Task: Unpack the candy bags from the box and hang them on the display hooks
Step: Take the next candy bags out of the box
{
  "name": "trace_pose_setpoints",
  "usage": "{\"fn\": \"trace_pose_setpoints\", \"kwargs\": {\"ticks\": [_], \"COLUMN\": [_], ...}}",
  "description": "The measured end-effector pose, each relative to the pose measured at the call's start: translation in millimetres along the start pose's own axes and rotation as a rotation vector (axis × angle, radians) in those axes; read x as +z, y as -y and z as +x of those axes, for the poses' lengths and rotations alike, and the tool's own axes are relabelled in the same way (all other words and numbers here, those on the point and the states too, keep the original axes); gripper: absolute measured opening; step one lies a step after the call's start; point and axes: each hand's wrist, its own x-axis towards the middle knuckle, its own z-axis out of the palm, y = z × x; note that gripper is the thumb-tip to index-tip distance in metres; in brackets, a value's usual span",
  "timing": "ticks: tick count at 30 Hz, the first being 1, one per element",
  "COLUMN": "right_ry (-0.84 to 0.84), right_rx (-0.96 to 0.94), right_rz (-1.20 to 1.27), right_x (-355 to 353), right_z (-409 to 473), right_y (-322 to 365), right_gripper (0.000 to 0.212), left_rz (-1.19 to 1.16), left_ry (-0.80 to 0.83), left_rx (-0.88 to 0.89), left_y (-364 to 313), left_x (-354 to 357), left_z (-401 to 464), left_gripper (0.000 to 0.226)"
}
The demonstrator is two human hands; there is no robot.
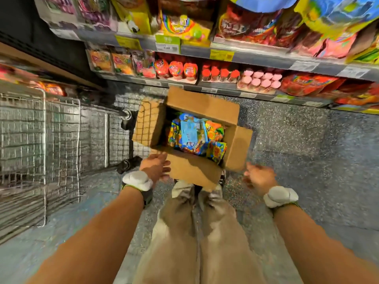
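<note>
An open corrugated cardboard box (196,128) of glossy, crinkled candy bags (194,136) in blue, orange and yellow sat on the speckled floor (297,140) at your feet, below the stocked metal shelves (246,52) and beside a wire cart (41,140). Your left hand (156,168) rested relaxed against the box's near flap, while your right hand (259,176) hovered just beside the right flap, fingers spread, holding nothing.
</note>
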Motion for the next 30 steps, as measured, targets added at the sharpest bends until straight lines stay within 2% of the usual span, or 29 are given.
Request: {"fn": "trace_pose_setpoints", "kwargs": {"ticks": [2,4,8,10,13,15,17,19,21,25,30], "right_ry": [-0.071,-0.159,-0.126,-0.096,-0.031,-0.034,-0.035,-0.07,-0.078,-0.09,-0.088], "right_rx": [-0.036,-0.054,-0.098,-0.131,-0.206,-0.209,-0.248,-0.265,-0.305,-0.339,-0.328], "right_rz": [-0.037,-0.002,-0.098,-0.156,-0.236,-0.264,-0.295,-0.296,-0.301,-0.415,-0.544], "right_x": [-4,4,24,33,51,63,71,77,83,97,111], "right_z": [15,33,84,119,141,140,146,157,172,207,242], "right_y": [3,10,13,4,8,19,24,29,29,29,37], "right_gripper": [0.027,0.019,0.02,0.031,0.049,0.046,0.055,0.044,0.033,0.038,0.043], "left_rz": [0.026,0.047,0.131,0.194,0.297,0.325,0.337,0.33,0.332,0.412,0.481], "left_ry": [-0.012,-0.016,-0.036,-0.057,-0.139,-0.181,-0.198,-0.225,-0.254,-0.293,-0.263], "left_rx": [0.02,0.046,0.079,0.12,0.181,0.208,0.206,0.219,0.231,0.229,0.205], "left_y": [-3,1,13,17,20,18,20,22,23,23,25], "left_x": [3,10,35,46,58,63,69,75,82,90,99], "left_z": [13,33,78,90,116,131,149,169,187,221,255], "left_gripper": [0.022,0.017,0.024,0.031,0.03,0.03,0.03,0.028,0.034,0.054,0.063]}}
